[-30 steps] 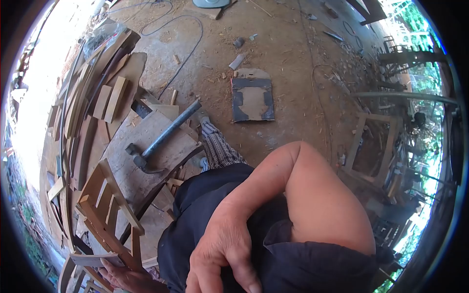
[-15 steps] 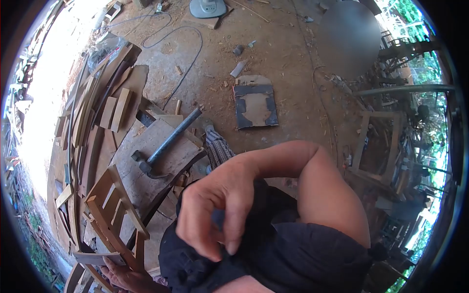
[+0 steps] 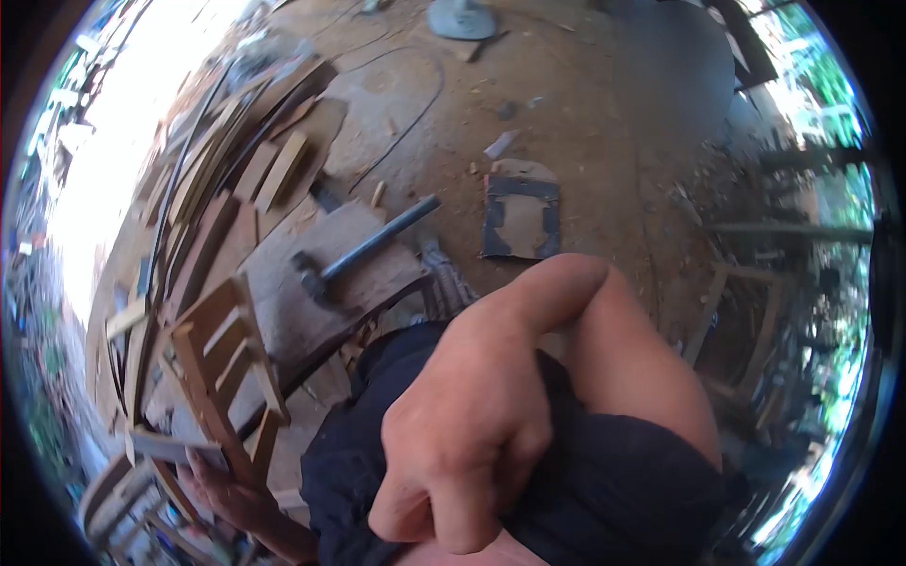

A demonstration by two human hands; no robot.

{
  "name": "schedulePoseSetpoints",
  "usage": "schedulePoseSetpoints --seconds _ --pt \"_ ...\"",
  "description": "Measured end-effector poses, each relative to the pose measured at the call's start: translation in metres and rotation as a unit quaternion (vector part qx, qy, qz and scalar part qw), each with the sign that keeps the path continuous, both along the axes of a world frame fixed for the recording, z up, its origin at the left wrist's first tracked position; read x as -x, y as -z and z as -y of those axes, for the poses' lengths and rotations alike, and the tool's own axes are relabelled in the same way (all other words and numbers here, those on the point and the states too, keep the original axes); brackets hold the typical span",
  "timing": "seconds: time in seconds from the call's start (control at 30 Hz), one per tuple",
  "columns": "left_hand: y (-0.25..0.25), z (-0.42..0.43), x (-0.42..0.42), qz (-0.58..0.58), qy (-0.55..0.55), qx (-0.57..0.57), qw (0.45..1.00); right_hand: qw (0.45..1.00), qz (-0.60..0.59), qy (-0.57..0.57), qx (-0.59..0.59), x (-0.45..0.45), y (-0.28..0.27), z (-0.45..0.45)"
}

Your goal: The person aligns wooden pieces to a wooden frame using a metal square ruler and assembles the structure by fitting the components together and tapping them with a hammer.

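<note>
At the lower left, my left hand is closed on a flat wooden slat, its thumb against the slat's edge. Just above it stands a wooden frame with several crosspieces. My right hand is curled in front of my dark shirt, thumb and fingers drawn together near the chest; what they hold, if anything, is hidden. A hammer with a metal handle lies on the worn work surface ahead of my body.
Wood strips are piled at the left. On the floor lies a flat piece of dark-edged cardboard. A grey round base stands at the top. To the right are a wooden frame and a horizontal bar.
My right hand rose from low near the body, bent inward, and its fingers closed together. The head view shifted, moving the hammer and floor things rightward. My left hand stayed on the slat.
</note>
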State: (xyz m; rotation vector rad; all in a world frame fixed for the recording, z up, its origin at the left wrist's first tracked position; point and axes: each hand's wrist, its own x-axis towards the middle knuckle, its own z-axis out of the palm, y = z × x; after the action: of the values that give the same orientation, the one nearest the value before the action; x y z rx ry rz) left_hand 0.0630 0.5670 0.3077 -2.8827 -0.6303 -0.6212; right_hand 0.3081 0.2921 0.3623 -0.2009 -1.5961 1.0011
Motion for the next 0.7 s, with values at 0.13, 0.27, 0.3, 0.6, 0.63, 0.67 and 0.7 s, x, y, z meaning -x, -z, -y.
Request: schedulePoseSetpoints --seconds 0.13,0.27,0.3,0.6,0.63,0.67,0.7 --pt "0.001 -0.002 -0.007 0.021 0.016 0.001 1.0 0.976 -0.191 -0.1 0.014 0.037 0.034 -0.045" --pt "-0.005 0.001 -0.025 0.301 -0.103 0.568 0.759 0.926 -0.323 -0.192 0.014 0.08 0.067 -0.081" --pt "-0.007 0.005 -0.025 0.284 -0.101 0.577 0.759 0.924 -0.333 -0.185 0.02 0.078 0.068 -0.078" --pt "-0.004 -0.008 -0.018 0.323 -0.165 0.582 0.728 0.926 -0.351 -0.097 0.102 0.06 0.054 -0.067" --pt "-0.005 -0.013 -0.014 0.303 -0.159 0.586 0.735 0.926 -0.348 -0.1 0.106 0.057 0.05 -0.071" --pt "-0.006 -0.015 -0.013 0.316 -0.157 0.581 0.734 0.927 -0.344 -0.105 0.106 0.054 0.046 -0.077" --pt "-0.006 -0.017 -0.013 0.307 -0.152 0.578 0.741 0.93 -0.334 -0.111 0.106 0.055 0.039 -0.084"
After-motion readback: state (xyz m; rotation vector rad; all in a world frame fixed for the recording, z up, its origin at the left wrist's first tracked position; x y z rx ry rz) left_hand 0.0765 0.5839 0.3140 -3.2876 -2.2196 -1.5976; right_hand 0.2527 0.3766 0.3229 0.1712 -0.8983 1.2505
